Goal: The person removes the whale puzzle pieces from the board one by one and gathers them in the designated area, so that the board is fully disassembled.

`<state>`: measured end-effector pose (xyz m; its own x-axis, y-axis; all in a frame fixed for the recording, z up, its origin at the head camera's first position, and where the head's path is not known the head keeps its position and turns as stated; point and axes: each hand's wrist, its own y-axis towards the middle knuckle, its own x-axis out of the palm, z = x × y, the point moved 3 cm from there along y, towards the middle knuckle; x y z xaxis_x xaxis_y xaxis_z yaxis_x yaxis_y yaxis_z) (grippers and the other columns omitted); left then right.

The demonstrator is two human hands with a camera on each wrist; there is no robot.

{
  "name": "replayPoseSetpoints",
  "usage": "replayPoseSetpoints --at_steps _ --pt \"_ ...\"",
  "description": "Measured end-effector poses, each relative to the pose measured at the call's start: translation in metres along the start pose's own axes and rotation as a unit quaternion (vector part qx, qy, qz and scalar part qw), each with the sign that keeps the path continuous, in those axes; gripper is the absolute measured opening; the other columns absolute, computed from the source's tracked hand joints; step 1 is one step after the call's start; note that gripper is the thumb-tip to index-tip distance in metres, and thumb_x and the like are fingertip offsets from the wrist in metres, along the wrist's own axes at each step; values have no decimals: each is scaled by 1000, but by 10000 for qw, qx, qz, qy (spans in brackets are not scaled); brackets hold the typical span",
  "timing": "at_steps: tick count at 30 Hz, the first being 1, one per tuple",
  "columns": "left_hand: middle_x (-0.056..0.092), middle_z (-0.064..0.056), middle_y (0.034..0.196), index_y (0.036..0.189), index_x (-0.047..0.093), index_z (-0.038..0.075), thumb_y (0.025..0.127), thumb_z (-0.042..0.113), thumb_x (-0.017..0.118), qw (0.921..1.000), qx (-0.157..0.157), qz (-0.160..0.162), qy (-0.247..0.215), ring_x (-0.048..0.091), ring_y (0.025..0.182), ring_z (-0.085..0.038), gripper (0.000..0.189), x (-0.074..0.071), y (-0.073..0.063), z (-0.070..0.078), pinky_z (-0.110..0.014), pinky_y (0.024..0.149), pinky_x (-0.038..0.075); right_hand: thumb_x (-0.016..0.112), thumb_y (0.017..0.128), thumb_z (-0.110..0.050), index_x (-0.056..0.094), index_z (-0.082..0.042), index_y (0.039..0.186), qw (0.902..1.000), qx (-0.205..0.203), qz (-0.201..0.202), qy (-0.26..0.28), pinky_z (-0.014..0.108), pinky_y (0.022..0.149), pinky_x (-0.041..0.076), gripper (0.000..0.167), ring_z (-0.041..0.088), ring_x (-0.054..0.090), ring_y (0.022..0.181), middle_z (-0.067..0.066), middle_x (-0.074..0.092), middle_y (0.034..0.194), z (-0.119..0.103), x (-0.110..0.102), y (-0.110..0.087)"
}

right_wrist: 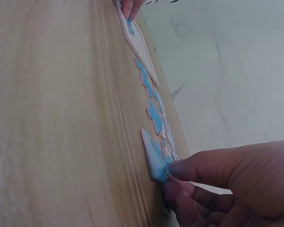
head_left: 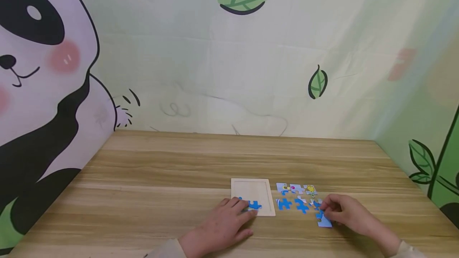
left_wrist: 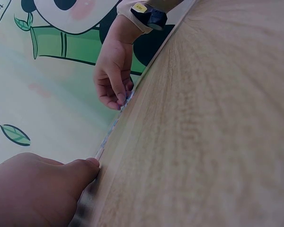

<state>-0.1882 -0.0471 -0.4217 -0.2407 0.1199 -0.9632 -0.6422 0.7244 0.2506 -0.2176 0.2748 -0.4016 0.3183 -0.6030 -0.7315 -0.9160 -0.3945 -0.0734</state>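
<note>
My left hand (head_left: 224, 224) rests over the lower left corner of a pale wooden puzzle tray (head_left: 252, 190), fingers extended onto blue jigsaw pieces (head_left: 255, 205) lying along its near side. Those fingers hide part of the pieces. To the right of the tray, my right hand (head_left: 349, 214) pinches a blue jigsaw piece (right_wrist: 154, 158) between thumb and fingers, at the near end of the loose pieces. In the left wrist view, the right hand (left_wrist: 112, 78) shows with its fingers curled down at the tabletop.
Loose jigsaw pieces lie in two rows right of the tray, among them a piece with a yellow sun (head_left: 310, 188) and a blue one (head_left: 302, 205). The wooden table (head_left: 172, 162) meets a wall (head_left: 201, 71) with a printed panda and leaves.
</note>
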Motion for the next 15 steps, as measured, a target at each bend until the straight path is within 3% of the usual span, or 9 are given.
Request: replayPoseSetpoints --at_steps 6,15 --pt "58 2 124 129 58 26 94 51 52 9999 1 -139 53 52 114 -14 43 -1 2 0 -35 96 48 65 87 -8 62 -2 93 9999 30 82 -79 20 52 47 9 -1 48 63 3 59 79 -1 -1 -1" --pt "57 0 131 132 55 26 94 51 51 9982 -87 -536 -235 52 121 -18 45 -6 2 -1 -39 101 46 66 88 -15 66 -6 93 9974 -249 462 -487 19 57 46 10 -3 47 68 -1 61 80 -14 -5 2"
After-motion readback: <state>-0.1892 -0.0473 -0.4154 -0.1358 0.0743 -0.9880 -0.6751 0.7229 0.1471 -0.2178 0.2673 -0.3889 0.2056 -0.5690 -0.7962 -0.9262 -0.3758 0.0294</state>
